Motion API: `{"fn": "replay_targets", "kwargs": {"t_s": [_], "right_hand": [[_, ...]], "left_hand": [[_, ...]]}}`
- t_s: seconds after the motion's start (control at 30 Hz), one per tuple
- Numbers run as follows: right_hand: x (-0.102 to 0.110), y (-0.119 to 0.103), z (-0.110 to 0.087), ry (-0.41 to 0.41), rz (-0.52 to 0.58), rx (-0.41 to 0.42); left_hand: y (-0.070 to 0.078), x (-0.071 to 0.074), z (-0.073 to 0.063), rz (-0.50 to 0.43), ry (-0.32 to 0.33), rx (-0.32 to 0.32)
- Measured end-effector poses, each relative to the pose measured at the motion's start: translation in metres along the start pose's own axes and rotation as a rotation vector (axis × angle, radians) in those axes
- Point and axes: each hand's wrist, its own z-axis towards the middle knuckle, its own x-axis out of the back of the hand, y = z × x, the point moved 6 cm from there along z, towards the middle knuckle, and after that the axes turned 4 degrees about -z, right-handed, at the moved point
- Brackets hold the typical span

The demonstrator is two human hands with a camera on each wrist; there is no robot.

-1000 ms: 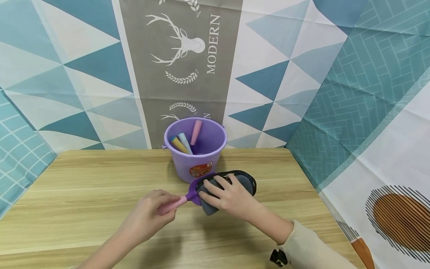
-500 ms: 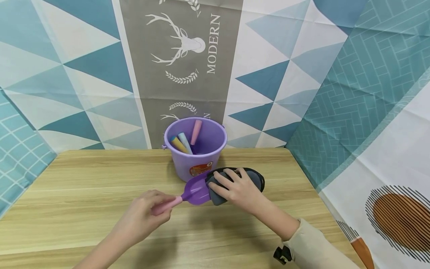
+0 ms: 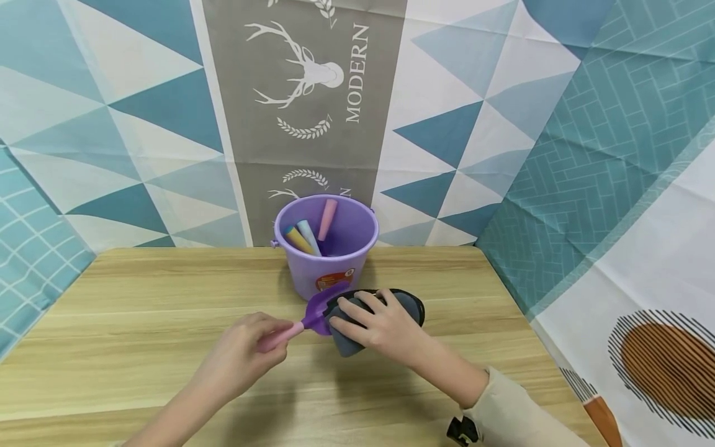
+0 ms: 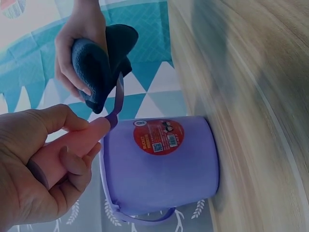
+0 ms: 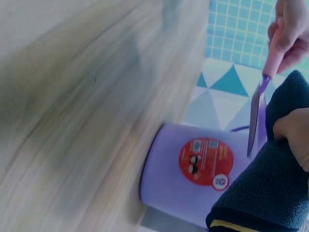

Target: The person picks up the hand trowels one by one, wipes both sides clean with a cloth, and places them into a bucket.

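My left hand [image 3: 248,347] grips the pink handle of a toy shovel [image 3: 317,309] with a purple blade, held above the table. In my right hand [image 3: 385,326] is a dark grey-blue folded cloth [image 3: 349,341] with black edging, pressed against the blade's inner face and covering much of it. The right wrist view shows the cloth [image 5: 263,188] as thick and fuzzy, beside the shovel blade [image 5: 256,118]. Just behind the shovel a purple bucket [image 3: 301,276] stands upright, with a red label on its front.
Inside the bucket lean a pink handle [image 3: 327,220], a pale blue handle [image 3: 307,236] and a yellow handle [image 3: 298,241]. The wooden table [image 3: 139,323] spreads out to both sides. Patterned cloth walls [image 3: 436,124] rise behind and at the sides.
The cloth in my right hand slid right and slightly up along the blade, then came back left over it. My left hand with the shovel shifted slightly left. The bucket stays put.
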Motion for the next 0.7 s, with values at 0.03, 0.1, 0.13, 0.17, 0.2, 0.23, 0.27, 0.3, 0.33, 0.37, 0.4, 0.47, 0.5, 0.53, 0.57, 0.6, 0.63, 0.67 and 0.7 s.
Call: {"fn": "replay_targets", "kwargs": {"t_s": [0.03, 0.1, 0.13, 0.17, 0.2, 0.23, 0.27, 0.3, 0.33, 0.37, 0.4, 0.47, 0.5, 0.53, 0.57, 0.6, 0.63, 0.67, 0.7], "right_hand": [[0.0, -0.002, 0.001, 0.007, -0.01, 0.012], [0.0, -0.007, 0.004, 0.021, -0.027, 0.039], [0.0, -0.009, 0.005, 0.023, -0.034, 0.05], [-0.001, -0.01, 0.006, 0.021, -0.04, 0.058], [-0.002, -0.011, 0.006, 0.02, -0.045, 0.063], [-0.003, -0.012, 0.006, 0.016, -0.048, 0.066], [-0.003, -0.012, 0.006, 0.011, -0.048, 0.067], [-0.004, -0.013, 0.006, 0.001, -0.048, 0.067], [-0.004, -0.012, 0.005, -0.011, -0.05, 0.066], [-0.005, -0.012, 0.005, -0.021, -0.053, 0.065], [-0.005, -0.012, 0.005, -0.028, -0.056, 0.065], [-0.004, -0.011, 0.004, -0.045, -0.062, 0.067], [-0.004, -0.011, 0.003, -0.053, -0.064, 0.068], [-0.004, -0.011, 0.003, -0.062, -0.064, 0.069], [-0.004, -0.011, 0.002, -0.07, -0.062, 0.067], [-0.004, -0.01, 0.0, -0.079, -0.059, 0.066], [-0.004, -0.01, -0.001, -0.088, -0.055, 0.063], [-0.004, -0.009, -0.002, -0.099, -0.049, 0.059], [-0.005, -0.008, -0.004, -0.108, -0.043, 0.055]], "left_hand": [[0.0, -0.001, 0.0, 0.002, 0.0, 0.001], [0.001, -0.002, 0.001, 0.002, -0.003, -0.003], [0.002, -0.002, 0.001, 0.001, -0.005, -0.004], [0.003, -0.003, 0.002, -0.002, -0.005, -0.011], [0.004, -0.003, 0.002, -0.003, -0.003, -0.02], [0.005, -0.003, 0.002, -0.001, 0.001, -0.032], [0.006, -0.003, 0.002, -0.001, 0.005, -0.042], [0.007, -0.002, 0.002, 0.003, 0.012, -0.055], [0.008, -0.002, 0.002, 0.007, 0.02, -0.068], [0.008, -0.001, 0.001, 0.009, 0.029, -0.082], [0.009, 0.0, 0.001, 0.01, 0.035, -0.093], [0.009, 0.001, 0.001, 0.01, 0.047, -0.116], [0.01, 0.001, 0.0, 0.01, 0.05, -0.125], [0.01, 0.001, 0.0, 0.008, 0.052, -0.132], [0.01, 0.001, 0.0, 0.006, 0.054, -0.137], [0.009, 0.001, 0.0, 0.004, 0.054, -0.141], [0.009, 0.001, -0.001, 0.001, 0.052, -0.142], [0.008, 0.001, -0.001, -0.002, 0.051, -0.143], [0.008, 0.001, -0.002, -0.005, 0.051, -0.143]]}}
